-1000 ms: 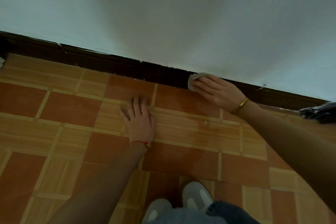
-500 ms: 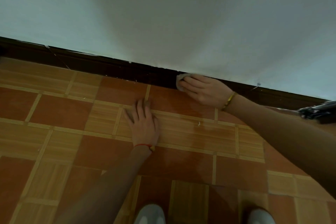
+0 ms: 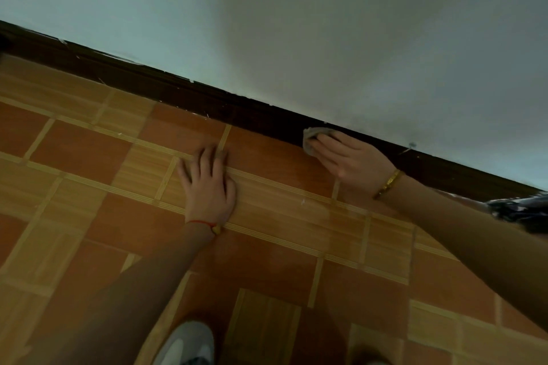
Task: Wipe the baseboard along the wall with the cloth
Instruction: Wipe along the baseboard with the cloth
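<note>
Baseboard (image 3: 184, 92) wiping is midway: right hand (image 3: 353, 158) presses the cloth (image 3: 310, 139) on it. Left hand (image 3: 209, 184) lies flat (fingers spread) on the floor (image 3: 89, 157). Next, slide along with steady pressure.

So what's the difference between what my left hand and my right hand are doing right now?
The left hand lies flat on the tiled floor with fingers spread and holds nothing; the right hand presses a pale cloth against the dark baseboard. The left wrist has a thin red string, the right a gold bracelet. Both are bare, reaching toward the wall.
</note>
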`<act>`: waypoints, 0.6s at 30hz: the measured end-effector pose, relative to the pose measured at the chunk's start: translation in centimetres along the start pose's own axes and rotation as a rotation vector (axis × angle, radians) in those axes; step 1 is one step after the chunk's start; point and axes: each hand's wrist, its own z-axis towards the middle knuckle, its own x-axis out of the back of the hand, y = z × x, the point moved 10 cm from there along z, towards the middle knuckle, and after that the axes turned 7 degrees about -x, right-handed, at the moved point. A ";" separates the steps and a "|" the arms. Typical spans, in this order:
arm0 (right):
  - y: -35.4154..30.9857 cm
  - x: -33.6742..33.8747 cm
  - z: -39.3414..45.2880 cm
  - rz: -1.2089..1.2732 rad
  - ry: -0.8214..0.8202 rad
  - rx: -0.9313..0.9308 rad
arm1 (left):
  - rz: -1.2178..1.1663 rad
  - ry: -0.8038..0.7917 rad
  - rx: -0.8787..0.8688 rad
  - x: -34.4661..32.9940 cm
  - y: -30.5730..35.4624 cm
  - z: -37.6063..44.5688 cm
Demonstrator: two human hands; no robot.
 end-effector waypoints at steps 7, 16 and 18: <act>-0.4 -0.1 1.7 0.001 0.017 0.021 | 0.081 -0.022 0.002 0.0 0.5 0.1; -1.7 1.3 5.4 -0.017 0.109 0.013 | 0.170 -0.122 -0.002 0.9 1.0 -1.6; -1.2 1.0 3.5 -0.013 0.082 0.029 | 0.189 -0.119 0.009 1.4 0.9 -2.5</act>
